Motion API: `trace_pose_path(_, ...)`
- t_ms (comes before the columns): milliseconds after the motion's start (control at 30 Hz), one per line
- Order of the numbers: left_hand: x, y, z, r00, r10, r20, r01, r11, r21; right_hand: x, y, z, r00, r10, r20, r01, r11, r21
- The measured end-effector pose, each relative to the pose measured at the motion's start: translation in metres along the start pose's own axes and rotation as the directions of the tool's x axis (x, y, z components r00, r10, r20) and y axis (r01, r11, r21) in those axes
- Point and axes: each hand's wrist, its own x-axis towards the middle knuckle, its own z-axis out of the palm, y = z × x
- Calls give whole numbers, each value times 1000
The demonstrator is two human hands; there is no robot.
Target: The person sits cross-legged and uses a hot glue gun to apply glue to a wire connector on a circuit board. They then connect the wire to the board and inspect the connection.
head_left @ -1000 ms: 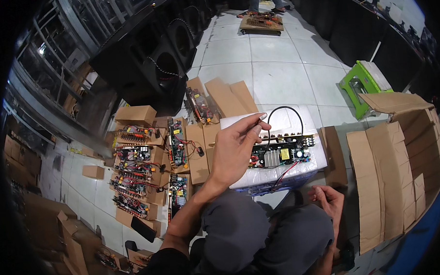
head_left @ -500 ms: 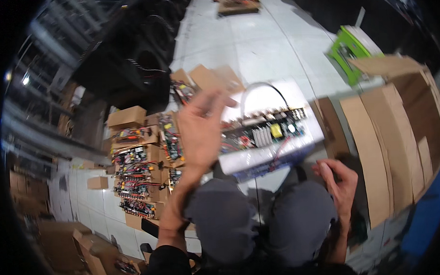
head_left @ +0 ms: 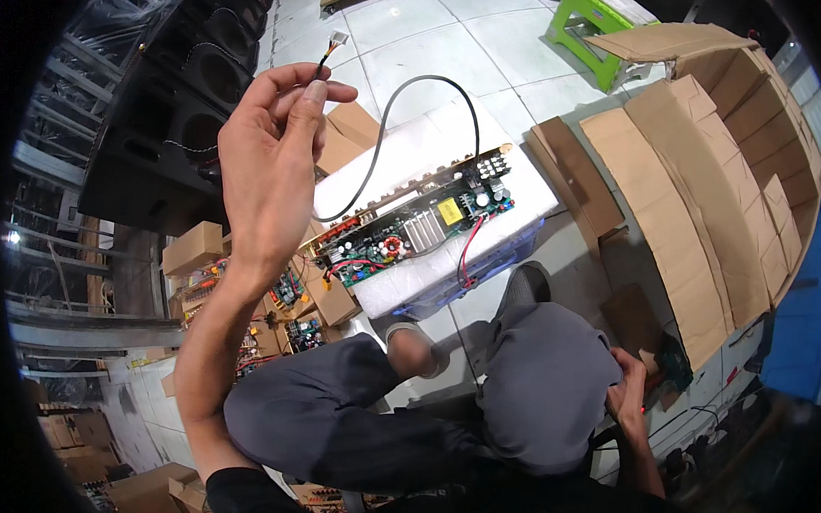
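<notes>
My left hand (head_left: pixel 276 148) is raised over the far left of the work and pinches the end of a thin cable between thumb and fingers. A white connector plug (head_left: pixel 338 39) with short coloured wires sticks up past the fingertips. The grey cable (head_left: pixel 398 92) loops above a long circuit board (head_left: pixel 414 229) with a yellow transformer, a metal heatsink and red wires. That board lies on a white foam block (head_left: pixel 385 298). My right hand (head_left: pixel 628 389) is low beside my right knee, its fingers curled and partly hidden by the knee; what they hold, if anything, is unclear.
The foam rests on a blue crate (head_left: pixel 510 257). An open cardboard box (head_left: pixel 648 185) stands at the right, with a green stool (head_left: pixel 592 24) beyond. More circuit boards (head_left: pixel 285 288) on cardboard lie left, near black speaker cabinets (head_left: pixel 153 130).
My left hand has lifted away from the board's left end, with the plug now showing above its fingers. My right hand has dropped beside the knee. The view has shifted, and my left leg has swung left.
</notes>
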Motion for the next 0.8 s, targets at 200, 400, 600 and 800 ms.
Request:
trace_pose_path(200, -8, -3, -1, 993, -110, -39, 97, 960, -261, -27, 88, -11, 992, -42, -115, 20, 982, -187)
trace_pose_path(400, -33, -18, 8, 987, -163, -1, 159, 965, -208, -43, 135, -37, 974, -107, -198, 5, 890, -457)
trace_pose_path(600, -28, -57, -34, 993, -117, 13, 118, 993, -30, -78, 150, -81, 857, 273, -437, -433, 842, -323)
trace_pose_path(800, -30, -55, -30, 974, -175, 147, 208, 942, -261, -90, 235, -101, 629, 559, -540, -720, 681, -133)
